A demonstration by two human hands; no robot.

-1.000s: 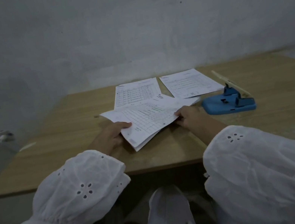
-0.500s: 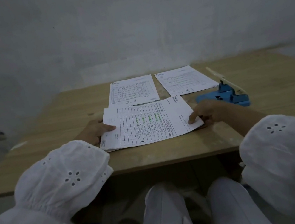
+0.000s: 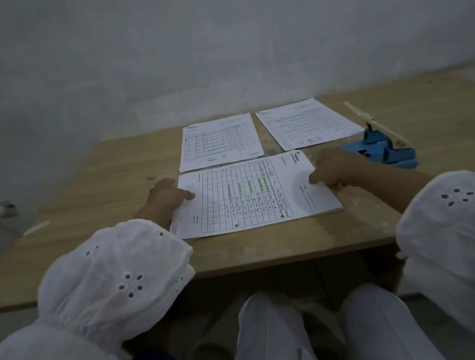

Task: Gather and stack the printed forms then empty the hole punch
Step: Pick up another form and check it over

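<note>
while the left hand (image 3: 169, 195) and right hand (image 3: 337, 169) pinched opposite edges of the stack of forms (image 3: 252, 198) on the counter (image 3: 273, 245), the hole punch (image 3: 383, 152) sat just beside the right hand.

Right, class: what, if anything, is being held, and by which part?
The near stack of forms: the left hand pinches its left edge, the right hand its right edge.
</note>
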